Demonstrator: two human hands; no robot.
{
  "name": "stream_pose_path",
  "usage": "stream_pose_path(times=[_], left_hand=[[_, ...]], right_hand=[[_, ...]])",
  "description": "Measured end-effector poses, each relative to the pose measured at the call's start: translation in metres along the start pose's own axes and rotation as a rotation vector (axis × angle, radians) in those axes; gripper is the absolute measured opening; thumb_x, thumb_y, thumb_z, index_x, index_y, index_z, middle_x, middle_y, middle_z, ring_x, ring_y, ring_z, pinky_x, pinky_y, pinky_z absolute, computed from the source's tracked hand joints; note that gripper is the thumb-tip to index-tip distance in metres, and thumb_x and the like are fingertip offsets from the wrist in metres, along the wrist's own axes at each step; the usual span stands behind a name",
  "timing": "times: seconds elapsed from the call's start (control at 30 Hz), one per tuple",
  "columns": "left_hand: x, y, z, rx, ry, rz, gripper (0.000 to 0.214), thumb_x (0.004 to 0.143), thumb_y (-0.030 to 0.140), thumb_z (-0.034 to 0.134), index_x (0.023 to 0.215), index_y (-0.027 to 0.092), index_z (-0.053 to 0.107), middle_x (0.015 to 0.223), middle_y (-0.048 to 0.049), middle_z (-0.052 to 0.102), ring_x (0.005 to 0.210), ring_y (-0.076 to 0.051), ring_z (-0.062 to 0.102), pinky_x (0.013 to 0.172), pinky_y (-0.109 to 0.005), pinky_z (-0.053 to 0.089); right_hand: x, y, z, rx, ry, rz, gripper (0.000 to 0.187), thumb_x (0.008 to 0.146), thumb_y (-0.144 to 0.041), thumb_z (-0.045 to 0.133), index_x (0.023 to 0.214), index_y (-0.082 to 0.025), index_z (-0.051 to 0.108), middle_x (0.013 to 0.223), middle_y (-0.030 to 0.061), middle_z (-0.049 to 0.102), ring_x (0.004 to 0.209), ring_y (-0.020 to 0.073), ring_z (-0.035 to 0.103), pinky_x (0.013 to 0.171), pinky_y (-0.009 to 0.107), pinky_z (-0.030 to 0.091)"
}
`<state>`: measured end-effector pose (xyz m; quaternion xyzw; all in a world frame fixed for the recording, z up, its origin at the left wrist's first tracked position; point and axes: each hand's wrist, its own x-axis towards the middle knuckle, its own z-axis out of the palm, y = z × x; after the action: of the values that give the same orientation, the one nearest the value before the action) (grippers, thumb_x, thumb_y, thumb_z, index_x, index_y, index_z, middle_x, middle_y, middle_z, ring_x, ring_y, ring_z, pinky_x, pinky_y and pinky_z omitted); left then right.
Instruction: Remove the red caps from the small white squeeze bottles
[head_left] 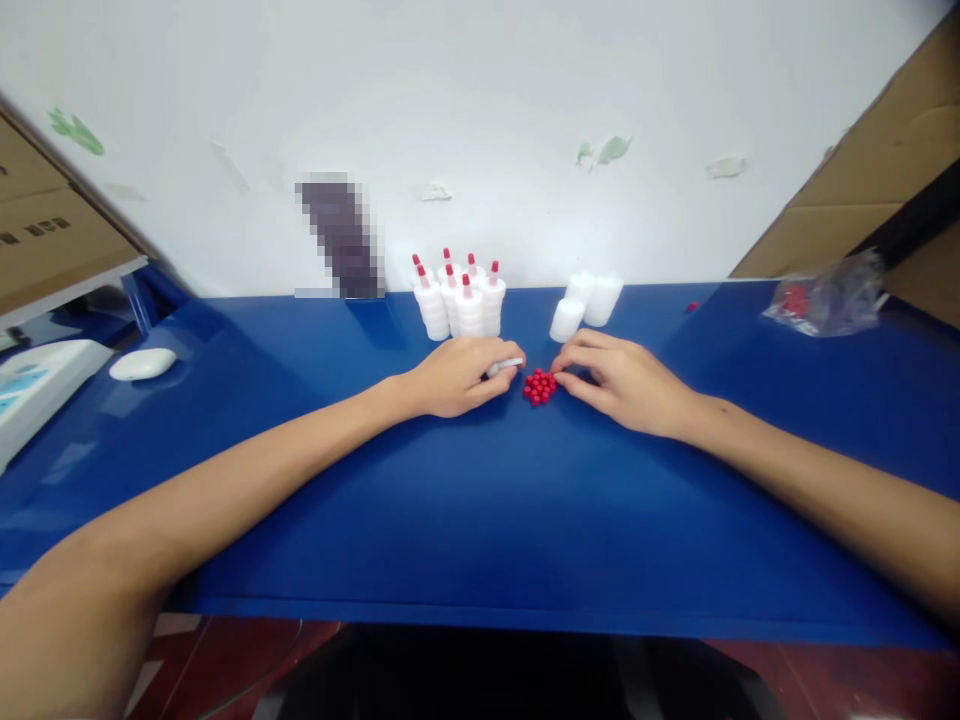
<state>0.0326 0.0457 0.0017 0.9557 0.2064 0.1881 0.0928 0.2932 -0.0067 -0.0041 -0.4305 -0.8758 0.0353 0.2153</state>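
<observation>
A blue table (pixel 420 540) is extending to a pale wall (pixel 510 130). At its left end, a white device (pixel 52 380) is lying beside a rounded white object (pixel 142 364); at its right end, a clear bag (pixel 840 295) is resting and showing red contents. A single red piece (pixel 692 307) is lying apart, near the wall. Seven red-tipped bottles (pixel 470 312) are standing upright in a cluster just behind the left hand (pixel 457 376), occupying the space between it and the wall. Plain white cylinders (pixel 568 321) are standing behind the right hand (pixel 622 382).

The pile of small red pieces (pixel 539 387) is lying on the table between the hands. The left hand is pinching a slim white piece (pixel 504 367) (partly hidden) between thumb and fingers. The right hand is curving, its fingertips meeting the pile's right edge; whether they are gripping a piece, one cannot tell.
</observation>
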Motion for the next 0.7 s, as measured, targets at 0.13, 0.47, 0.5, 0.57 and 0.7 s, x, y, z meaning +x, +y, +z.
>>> stream_pose_path(times=[0.13,0.47,0.5,0.57,0.7], left_hand=[[-0.001,0.001,0.0,-0.005,0.017,-0.012,0.03,0.1,0.031,0.041,0.119,0.018,0.061,0.096,-0.0043,0.071,0.072,-0.014,0.061,0.069,-0.028,0.046],[-0.01,0.001,0.004,0.154,0.285,0.265,0.044,0.101,0.048,0.051,0.135,0.021,0.051,0.094,-0.0034,0.076,0.068,-0.012,0.068,0.063,-0.024,0.051],[-0.01,0.001,0.004,0.172,0.328,0.313,0.043,0.101,0.049,0.052,0.134,0.021,0.051,0.092,-0.0024,0.076,0.068,-0.012,0.068,0.063,-0.024,0.051],[-0.011,0.003,0.005,0.175,0.39,0.376,0.046,0.099,0.051,0.057,0.134,0.023,0.05,0.089,-0.0006,0.076,0.066,-0.012,0.067,0.062,-0.023,0.051],[-0.012,0.005,0.006,0.015,0.374,0.323,0.06,0.095,0.06,0.058,0.141,0.023,0.044,0.087,-0.0007,0.072,0.066,-0.012,0.064,0.063,-0.024,0.052]], right_hand=[[-0.001,-0.002,-0.001,-0.029,0.024,-0.036,0.022,0.1,-0.028,0.05,0.106,-0.021,0.07,0.106,0.0077,0.071,0.089,0.022,0.069,0.078,0.037,0.055],[-0.01,-0.034,-0.001,-0.094,0.202,-0.392,0.044,0.095,-0.014,0.05,0.134,-0.024,0.065,0.128,0.0048,0.073,0.081,0.0156,0.076,0.056,0.025,0.054],[-0.011,-0.036,0.0,-0.095,0.203,-0.409,0.045,0.095,-0.013,0.05,0.136,-0.024,0.064,0.13,0.0049,0.073,0.078,0.0149,0.076,0.054,0.024,0.053],[-0.011,-0.04,0.001,-0.081,0.224,-0.415,0.046,0.095,-0.011,0.05,0.136,-0.023,0.063,0.13,0.0055,0.072,0.075,0.0143,0.076,0.052,0.025,0.053],[-0.012,-0.045,-0.002,-0.046,0.276,-0.392,0.046,0.095,-0.01,0.052,0.139,-0.022,0.061,0.131,0.0068,0.071,0.075,0.0144,0.076,0.055,0.025,0.056]])
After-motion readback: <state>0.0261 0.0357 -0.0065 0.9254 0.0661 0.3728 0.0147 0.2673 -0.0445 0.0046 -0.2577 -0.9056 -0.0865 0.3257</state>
